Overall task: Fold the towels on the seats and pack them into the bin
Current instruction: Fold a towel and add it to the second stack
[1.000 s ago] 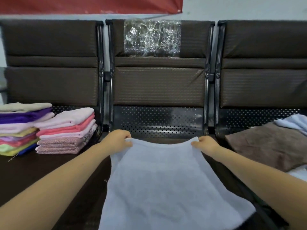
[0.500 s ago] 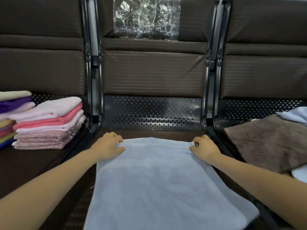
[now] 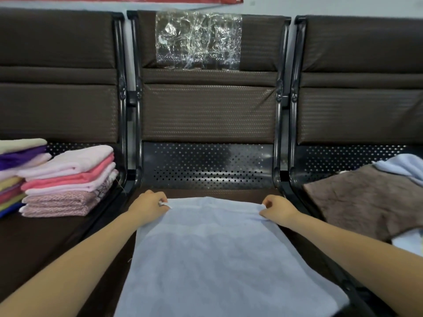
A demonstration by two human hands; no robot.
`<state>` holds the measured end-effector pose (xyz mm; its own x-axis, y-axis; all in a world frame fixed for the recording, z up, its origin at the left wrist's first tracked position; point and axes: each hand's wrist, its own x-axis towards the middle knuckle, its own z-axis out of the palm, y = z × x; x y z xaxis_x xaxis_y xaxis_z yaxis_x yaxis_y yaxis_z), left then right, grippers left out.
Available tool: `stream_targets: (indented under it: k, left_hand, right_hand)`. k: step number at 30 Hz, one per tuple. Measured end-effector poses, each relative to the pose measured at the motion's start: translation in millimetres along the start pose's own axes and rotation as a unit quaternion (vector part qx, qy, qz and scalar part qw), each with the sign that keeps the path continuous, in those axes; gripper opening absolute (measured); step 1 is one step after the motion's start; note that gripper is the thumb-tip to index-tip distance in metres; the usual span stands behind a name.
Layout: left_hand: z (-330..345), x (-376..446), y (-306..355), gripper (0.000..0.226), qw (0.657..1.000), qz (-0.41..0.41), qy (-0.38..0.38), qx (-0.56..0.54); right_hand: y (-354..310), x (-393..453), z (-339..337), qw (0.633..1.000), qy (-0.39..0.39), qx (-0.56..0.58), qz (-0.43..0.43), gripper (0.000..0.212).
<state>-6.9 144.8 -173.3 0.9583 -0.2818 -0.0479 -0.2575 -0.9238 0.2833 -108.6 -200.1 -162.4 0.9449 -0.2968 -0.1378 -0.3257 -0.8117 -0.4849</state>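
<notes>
Towel (image 3: 219,255), pale blue, lies flat on the middle seat (image 3: 206,191), its long axis running from me toward the backrest. I see my left hand (image 3: 150,205) and right hand (image 3: 275,208) each pinching a far corner. Folded stacks (image 3: 68,181) sit left; a brown towel (image 3: 366,197) right. No legible writing.

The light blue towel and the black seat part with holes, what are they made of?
The light blue towel looks like soft terry cloth: matte, fuzzy, draping. The black perforated seat panel looks like painted metal: glossy glints, punched round holes. The shiny clear sheet on the backrest seems to be crinkled plastic.
</notes>
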Motion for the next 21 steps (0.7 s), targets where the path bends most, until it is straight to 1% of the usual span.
stream_targets:
  k: [2,3,6,8,10,12,14,15,17,19,21]
  left_hand:
    - [3.5,4.5,2.0,0.008,0.999,-0.017,-0.005,-0.034]
    - [5.3,6.5,2.1,0.008,0.998,-0.018,-0.003,-0.052]
    - [4.4,6.2,1.3,0.015,0.996,-0.023,0.008,-0.090]
    - [1.6,5.7,-1.8,0.015,0.993,-0.020,0.019,-0.115]
    - [-7.6,0.2,-2.9,0.005,0.988,-0.020,0.045,-0.144]
    - [-21.1,-6.7,-1.7,0.007,0.978,-0.017,0.100,-0.180]
    - [-40.8,-19.2,2.0,0.009,0.961,-0.008,0.166,-0.221]
    - [-53.7,-28.5,5.3,0.010,0.950,-0.003,0.198,-0.241]
    - [-80.0,-49.3,9.8,0.013,0.927,0.007,0.253,-0.277]
    - [-109.0,-67.9,15.1,0.015,0.914,0.018,0.302,-0.272]
    - [-138.8,-86.0,20.1,0.012,0.899,0.023,0.353,-0.258]
  right_hand:
    - [-0.4,-0.5,1.0,1.000,-0.009,0.014,-0.015,0.012]
    - [-1.2,-0.7,1.5,0.999,-0.014,0.027,-0.024,0.016]
    - [-2.0,-1.2,2.7,0.998,-0.016,0.049,-0.047,0.039]
    - [-3.3,-2.4,0.4,0.997,-0.018,0.046,-0.057,0.046]
    - [-7.5,-4.2,-6.7,0.996,-0.014,0.069,-0.063,0.048]
    - [-14.0,-10.5,-19.8,0.989,0.026,0.125,-0.070,0.045]
    - [-23.7,-18.4,-36.4,0.966,0.084,0.237,-0.067,0.033]
    - [-29.6,-22.8,-47.3,0.944,0.113,0.303,-0.063,0.027]
    - [-44.4,-34.3,-69.5,0.906,0.148,0.391,-0.062,0.025]
    - [-66.8,-46.2,-94.4,0.884,0.175,0.423,-0.093,0.032]
    - [-92.0,-60.3,-116.6,0.863,0.221,0.432,-0.138,0.038]
